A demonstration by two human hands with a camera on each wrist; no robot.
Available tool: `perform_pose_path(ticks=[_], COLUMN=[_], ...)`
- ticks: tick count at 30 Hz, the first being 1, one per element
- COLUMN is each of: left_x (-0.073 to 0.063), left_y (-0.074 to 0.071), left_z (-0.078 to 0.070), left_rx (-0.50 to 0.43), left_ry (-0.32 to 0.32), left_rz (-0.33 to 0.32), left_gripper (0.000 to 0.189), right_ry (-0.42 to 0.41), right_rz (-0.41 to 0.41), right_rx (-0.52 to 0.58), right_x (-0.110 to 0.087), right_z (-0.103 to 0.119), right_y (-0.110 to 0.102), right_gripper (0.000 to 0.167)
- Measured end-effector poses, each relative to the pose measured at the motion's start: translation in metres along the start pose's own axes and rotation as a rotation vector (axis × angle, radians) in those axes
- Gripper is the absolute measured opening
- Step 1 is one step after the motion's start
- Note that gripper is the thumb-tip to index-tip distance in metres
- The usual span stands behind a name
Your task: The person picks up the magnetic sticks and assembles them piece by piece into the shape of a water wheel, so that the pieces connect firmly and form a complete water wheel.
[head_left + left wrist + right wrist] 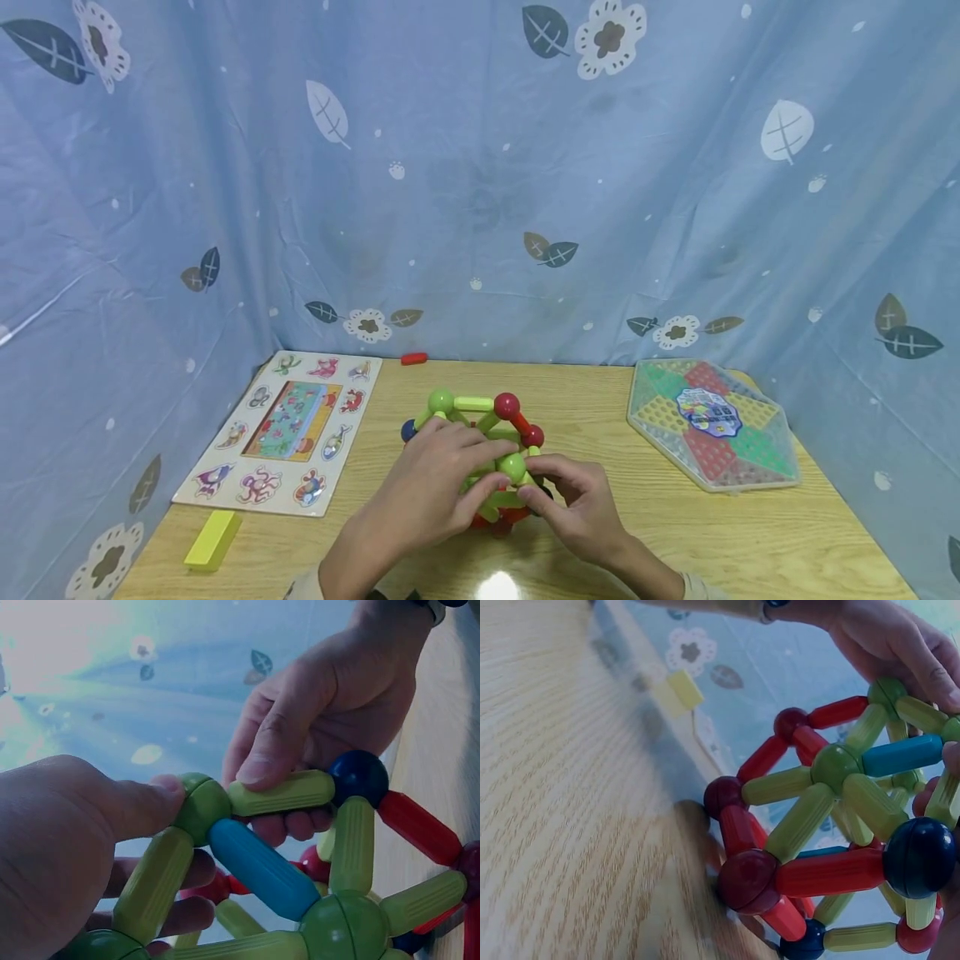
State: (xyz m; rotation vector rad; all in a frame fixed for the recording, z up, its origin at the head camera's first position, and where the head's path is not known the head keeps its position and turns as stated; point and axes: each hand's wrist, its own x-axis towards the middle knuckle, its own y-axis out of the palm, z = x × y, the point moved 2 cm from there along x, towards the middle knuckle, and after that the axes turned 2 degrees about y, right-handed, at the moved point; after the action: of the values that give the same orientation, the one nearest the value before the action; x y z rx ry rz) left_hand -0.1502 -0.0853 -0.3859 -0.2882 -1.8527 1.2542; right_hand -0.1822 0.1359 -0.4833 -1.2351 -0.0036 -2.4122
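Note:
A lattice of magnetic rods and balls (507, 406) in red, yellow-green and blue stands on the wooden table. My left hand (442, 467) reaches over its near side and pinches a green ball (201, 806) between thumb and fingers. From the right, my right hand (577, 504) grips a yellow-green rod (281, 793) that runs from this green ball to a dark blue ball (359, 778). A blue rod (262, 868) also meets the green ball. Red rods and dark red balls (748, 881) make up the lower part, close to the tabletop.
A picture puzzle board (352, 450) with sea animals lies to the left, a yellow block (213, 540) in front of it. A red rod (414, 358) lies by the back curtain. To the right is a hexagonal board-game box (712, 425).

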Motion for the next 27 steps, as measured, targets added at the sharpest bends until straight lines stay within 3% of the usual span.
perform_pose_path(ticks=[6, 10, 12, 15, 18, 20, 23, 27], left_x=[0.001, 0.0, -0.001, -0.004, -0.01, -0.015, -0.026, -0.041], left_y=[0.0, -0.001, -0.002, -0.006, -0.008, -0.004, 0.012, 0.038], left_z=[-0.002, -0.001, 0.002, 0.015, 0.04, 0.061, 0.091, 0.119], left_rx=[0.007, 0.012, -0.034, -0.17, -0.311, -0.398, -0.565, -0.835], left_ry=[-0.006, 0.006, 0.023, 0.014, -0.111, -0.242, -0.446, -0.596], left_rz=[0.043, 0.031, -0.026, -0.2, -0.401, -0.467, -0.408, -0.203], left_gripper=[0.038, 0.038, 0.035, 0.024, 0.018, 0.023, 0.03, 0.031], right_ry=[0.008, 0.001, -0.001, 0.021, 0.108, 0.201, 0.37, 0.547], right_rz=[0.004, 0.016, 0.031, 0.022, -0.055, -0.129, -0.205, -0.178], right_rx=[0.006, -0.005, -0.009, -0.032, -0.085, -0.123, -0.15, -0.064], right_x=[0.0, 0.002, 0.004, 0.006, 0.01, 0.013, 0.015, 0.015], right_z=[0.0, 0.001, 0.002, 0.005, 0.001, -0.009, -0.034, -0.073], right_y=[0.001, 0.0, -0.002, -0.014, -0.035, -0.05, -0.068, -0.074], right_gripper=[0.041, 0.046, 0.047, 0.043, 0.034, 0.027, 0.018, 0.03])
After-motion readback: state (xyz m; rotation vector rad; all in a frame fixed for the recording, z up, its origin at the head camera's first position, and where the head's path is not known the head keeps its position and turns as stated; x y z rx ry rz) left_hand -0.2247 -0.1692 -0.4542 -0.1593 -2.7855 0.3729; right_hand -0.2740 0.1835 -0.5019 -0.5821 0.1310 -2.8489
